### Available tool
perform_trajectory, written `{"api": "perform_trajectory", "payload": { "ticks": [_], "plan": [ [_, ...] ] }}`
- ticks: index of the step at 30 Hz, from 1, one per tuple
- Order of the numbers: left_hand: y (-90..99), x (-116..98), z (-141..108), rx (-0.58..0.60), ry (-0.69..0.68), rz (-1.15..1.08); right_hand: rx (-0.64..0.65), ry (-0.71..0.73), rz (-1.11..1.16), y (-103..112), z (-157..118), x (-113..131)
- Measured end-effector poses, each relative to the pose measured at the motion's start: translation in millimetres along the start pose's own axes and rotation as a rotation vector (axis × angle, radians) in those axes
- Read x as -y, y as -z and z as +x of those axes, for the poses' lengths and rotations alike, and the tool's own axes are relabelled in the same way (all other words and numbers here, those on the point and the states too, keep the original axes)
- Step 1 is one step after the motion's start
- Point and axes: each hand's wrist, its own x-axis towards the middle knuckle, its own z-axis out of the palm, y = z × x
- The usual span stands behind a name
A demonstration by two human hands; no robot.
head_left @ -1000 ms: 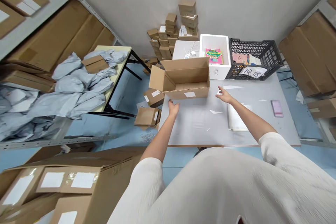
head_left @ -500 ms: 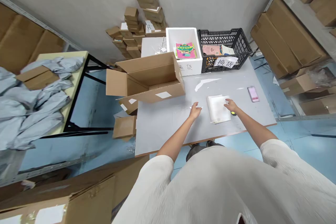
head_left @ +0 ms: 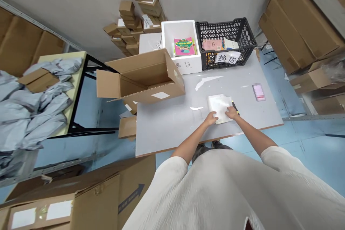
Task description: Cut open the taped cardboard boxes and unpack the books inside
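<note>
A flat white packet (head_left: 219,105), seemingly sheets or a book in clear plastic, lies on the grey table (head_left: 161,125) near its front edge. My left hand (head_left: 211,118) grips its lower left corner, thumb toward the top face. On the right side, my right hand (head_left: 231,113) has its fingers closed on the packet's edge. Fingers under the packet are hidden. Just past my right hand rests a black and yellow tool (head_left: 235,106), perhaps a box cutter, partly covered by the hand.
An open cardboard box (head_left: 145,79) stands at the table's left. Behind are a white foam box (head_left: 188,65) with books and a black crate (head_left: 229,57) with books. A phone-like pink object (head_left: 258,92) lies right. Grey parcels (head_left: 40,111) cover a side table. Paper scraps (head_left: 207,81) lie about.
My left hand has moved right onto the packet, and my right hand has come down to its edge. Both hands now hold it. The view has shifted slightly.
</note>
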Motion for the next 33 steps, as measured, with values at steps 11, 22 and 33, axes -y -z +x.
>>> {"api": "perform_trajectory", "payload": {
  "ticks": [11, 22, 33],
  "plan": [
    [7.5, 11, -7, 0.052, 0.076, 0.004, -0.064, -0.073, 0.014, 4, -9, 7],
    [33.5, 6, -21, -0.009, 0.070, -0.071, -0.107, 0.113, 0.057, 2, -39, 52],
    [73.6, -11, -34, -0.128, -0.002, -0.465, -0.023, 0.417, -0.163, -18, -87, 128]
  ]
}}
